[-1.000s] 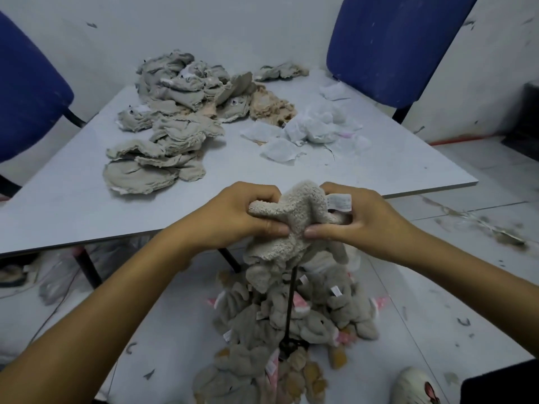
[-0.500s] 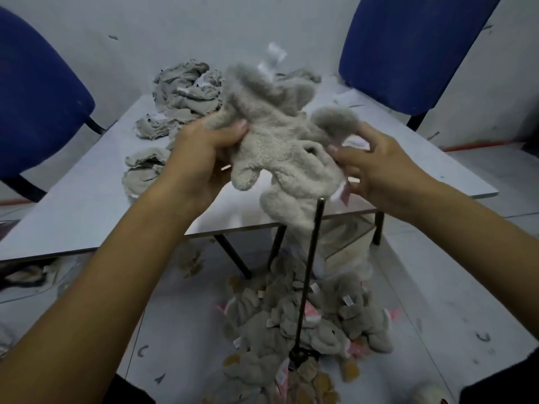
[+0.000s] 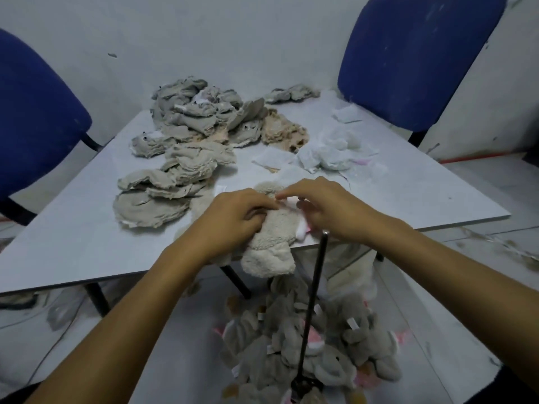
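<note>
Lifted a moment ago, the beige fuzzy plush toy skin (image 3: 269,252) now drapes over the near edge of the tabletop (image 3: 73,234). The left hand (image 3: 233,220) and right hand (image 3: 329,211) both pinch its top, probably smoothing it for stacking.

This is a small, rough plush-toy workroom. The plain grey table (image 3: 73,228) carries heaps of flat, unstuffed grey plush skins (image 3: 186,123) and white fabric scraps (image 3: 329,153). A pale plush skin (image 3: 271,252) lies at its near edge. Labelled grey plush toys (image 3: 335,345) pile on the dusty tiled floor (image 3: 481,258) around an upright metal rod (image 3: 313,293). Two blue office chairs (image 3: 414,53) stand against scuffed white walls (image 3: 233,39).
</note>
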Motion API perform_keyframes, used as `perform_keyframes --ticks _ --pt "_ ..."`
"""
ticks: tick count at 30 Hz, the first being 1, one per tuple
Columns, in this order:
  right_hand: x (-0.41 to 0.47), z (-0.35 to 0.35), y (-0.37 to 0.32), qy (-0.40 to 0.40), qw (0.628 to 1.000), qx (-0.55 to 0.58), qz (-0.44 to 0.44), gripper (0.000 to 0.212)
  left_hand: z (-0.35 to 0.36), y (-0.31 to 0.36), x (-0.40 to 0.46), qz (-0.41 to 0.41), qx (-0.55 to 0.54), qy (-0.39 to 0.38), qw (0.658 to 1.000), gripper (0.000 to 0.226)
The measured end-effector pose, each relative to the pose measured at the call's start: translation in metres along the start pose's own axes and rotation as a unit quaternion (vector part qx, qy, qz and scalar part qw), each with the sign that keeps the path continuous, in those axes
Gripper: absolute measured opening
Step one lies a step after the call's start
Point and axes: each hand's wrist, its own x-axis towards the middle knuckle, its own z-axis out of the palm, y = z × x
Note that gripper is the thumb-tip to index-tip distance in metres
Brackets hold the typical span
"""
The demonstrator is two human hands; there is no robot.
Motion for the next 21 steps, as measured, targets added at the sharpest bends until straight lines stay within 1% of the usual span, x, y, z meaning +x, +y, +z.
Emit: perform_keyframes --ticks 2,4,6,8,9,10,12,13,15,17,20,21 --pt "0.007 0.003 0.01 0.012 0.998 -0.046 0.041 0.065 -0.004 -0.001 0.006 -0.001 0.017 -0.012 1.0 0.034" --pt "0.011 0.008 0.018 -0.032 0.988 -0.131 0.08 0.075 -0.006 0.0 0.009 0.006 0.015 -0.023 1.0 0.032" --pt "0.013 0.014 0.024 -0.068 0.978 -0.178 0.081 0.08 -0.007 0.0 0.008 0.004 0.006 -0.017 1.0 0.026" --pt "0.015 0.017 0.027 -0.041 0.98 -0.183 0.068 0.082 -0.006 -0.003 0.007 -0.001 0.003 -0.007 1.0 0.019" --pt "0.017 0.017 0.029 -0.017 0.981 -0.184 0.066 0.08 -0.005 -0.005 0.008 0.0 0.003 -0.004 1.0 0.017" --pt "0.02 0.016 0.03 0.008 0.98 -0.188 0.064 0.071 -0.004 -0.004 0.01 0.003 0.005 -0.001 1.0 0.015" --pt "0.024 0.015 0.03 0.049 0.977 -0.196 0.062 0.04 0.001 0.0 0.014 0.005 0.016 0.011 1.0 0.013" --pt "0.025 0.015 0.031 0.061 0.977 -0.191 0.066 0.029 0.005 0.003 0.016 0.001 0.032 0.02 0.999 0.012" --pt "0.025 0.014 0.031 0.077 0.981 -0.161 0.075 0.025 0.011 0.006 0.018 -0.008 0.072 0.053 0.996 0.012" --pt "0.024 0.011 0.033 0.095 0.982 -0.136 0.085 0.022 0.014 0.008 0.018 -0.001 0.103 0.107 0.989 0.012" --pt "0.023 0.002 0.036 0.07 0.987 -0.107 0.098 0.017 0.013 0.012 0.016 0.032 0.157 0.206 0.965 0.016" --pt "0.022 -0.001 0.037 0.059 0.988 -0.1 0.099 0.014 0.013 0.015 0.017 0.038 0.168 0.221 0.96 0.016"
